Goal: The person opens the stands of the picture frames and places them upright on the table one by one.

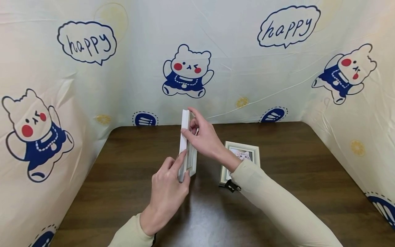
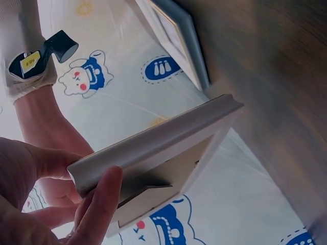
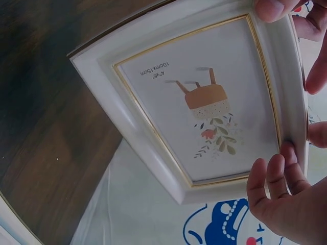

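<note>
A white picture frame is held up over the table, its edge turned towards the head camera. My left hand grips the near end, with its thumb on the front side. At the far end my right hand grips the same edge, several fingertips curled against the front. In the right wrist view the front holds a potted-plant print inside a thin gold inner border, upside down. The left wrist view shows the back panel with a bent dark piece on it.
A second light frame with a cat picture lies on the brown wooden table, partly behind the right forearm. A cloth printed with bears surrounds the table at the back and sides. A black strap device sits on the right wrist.
</note>
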Demonstrator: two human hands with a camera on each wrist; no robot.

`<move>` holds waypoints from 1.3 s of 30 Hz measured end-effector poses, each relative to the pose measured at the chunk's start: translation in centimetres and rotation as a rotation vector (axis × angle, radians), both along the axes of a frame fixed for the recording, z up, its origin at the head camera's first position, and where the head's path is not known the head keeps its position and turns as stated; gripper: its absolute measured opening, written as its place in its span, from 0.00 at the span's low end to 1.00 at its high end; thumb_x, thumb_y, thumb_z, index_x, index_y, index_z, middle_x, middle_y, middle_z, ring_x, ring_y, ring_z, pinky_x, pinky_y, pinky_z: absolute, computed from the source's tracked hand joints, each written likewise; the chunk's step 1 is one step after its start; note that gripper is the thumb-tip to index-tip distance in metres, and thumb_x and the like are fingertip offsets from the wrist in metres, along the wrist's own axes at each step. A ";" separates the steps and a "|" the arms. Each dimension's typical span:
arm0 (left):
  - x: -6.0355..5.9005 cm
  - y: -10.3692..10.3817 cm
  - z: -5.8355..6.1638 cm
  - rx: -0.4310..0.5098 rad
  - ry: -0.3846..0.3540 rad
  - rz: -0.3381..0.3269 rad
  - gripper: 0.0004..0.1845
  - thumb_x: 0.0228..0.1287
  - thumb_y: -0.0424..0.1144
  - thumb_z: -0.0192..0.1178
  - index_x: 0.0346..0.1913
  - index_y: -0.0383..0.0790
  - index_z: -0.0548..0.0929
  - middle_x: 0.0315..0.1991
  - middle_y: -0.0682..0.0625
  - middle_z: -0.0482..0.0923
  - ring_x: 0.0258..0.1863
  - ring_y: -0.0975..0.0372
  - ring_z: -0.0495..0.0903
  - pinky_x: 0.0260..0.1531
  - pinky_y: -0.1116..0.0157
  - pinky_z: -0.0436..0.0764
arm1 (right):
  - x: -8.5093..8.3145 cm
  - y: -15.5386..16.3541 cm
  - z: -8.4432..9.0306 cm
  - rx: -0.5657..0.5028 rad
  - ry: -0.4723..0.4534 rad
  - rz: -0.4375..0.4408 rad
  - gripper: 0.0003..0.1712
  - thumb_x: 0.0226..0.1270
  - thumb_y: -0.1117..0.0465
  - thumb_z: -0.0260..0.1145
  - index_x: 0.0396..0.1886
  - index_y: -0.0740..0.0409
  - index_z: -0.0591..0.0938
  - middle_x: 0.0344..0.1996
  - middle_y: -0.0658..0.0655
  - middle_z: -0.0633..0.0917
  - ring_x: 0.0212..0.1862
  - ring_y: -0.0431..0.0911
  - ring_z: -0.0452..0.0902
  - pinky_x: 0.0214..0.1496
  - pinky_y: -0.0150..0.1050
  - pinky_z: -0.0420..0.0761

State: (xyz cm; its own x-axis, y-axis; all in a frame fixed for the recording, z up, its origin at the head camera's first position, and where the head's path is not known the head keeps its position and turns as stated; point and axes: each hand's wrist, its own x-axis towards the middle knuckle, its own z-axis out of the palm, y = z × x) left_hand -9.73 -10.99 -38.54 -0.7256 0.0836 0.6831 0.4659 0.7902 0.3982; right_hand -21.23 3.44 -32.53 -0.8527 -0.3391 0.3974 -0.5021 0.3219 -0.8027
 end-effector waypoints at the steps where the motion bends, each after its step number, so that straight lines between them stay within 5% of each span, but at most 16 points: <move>1: 0.0 0.1 0.0 0.001 0.000 -0.003 0.35 0.49 0.27 0.79 0.65 0.37 0.85 0.32 0.45 0.74 0.23 0.56 0.77 0.19 0.57 0.78 | -0.1 0.0 0.0 0.001 -0.002 -0.002 0.39 0.75 0.62 0.68 0.81 0.56 0.63 0.35 0.54 0.81 0.39 0.47 0.76 0.43 0.39 0.77; 18: -0.1 0.7 -0.6 -0.030 0.006 -0.018 0.33 0.48 0.27 0.81 0.62 0.39 0.87 0.32 0.46 0.73 0.20 0.59 0.74 0.18 0.60 0.76 | -0.6 0.5 -0.8 -0.005 -0.044 0.003 0.34 0.80 0.59 0.64 0.80 0.54 0.66 0.36 0.55 0.83 0.36 0.49 0.76 0.40 0.40 0.79; 39: 0.4 1.7 0.4 -0.074 -0.042 -0.042 0.30 0.51 0.26 0.78 0.61 0.38 0.86 0.32 0.46 0.71 0.15 0.61 0.69 0.16 0.62 0.75 | 0.2 0.6 -0.6 -0.041 0.019 -0.024 0.28 0.82 0.62 0.59 0.77 0.55 0.69 0.39 0.57 0.82 0.37 0.50 0.77 0.40 0.41 0.78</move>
State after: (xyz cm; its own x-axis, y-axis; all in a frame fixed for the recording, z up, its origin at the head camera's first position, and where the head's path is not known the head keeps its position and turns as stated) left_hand -9.34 -9.27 -38.10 -0.7486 0.1631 0.6427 0.4828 0.7984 0.3597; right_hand -21.05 3.99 -33.15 -0.8523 -0.3022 0.4270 -0.5103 0.3009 -0.8057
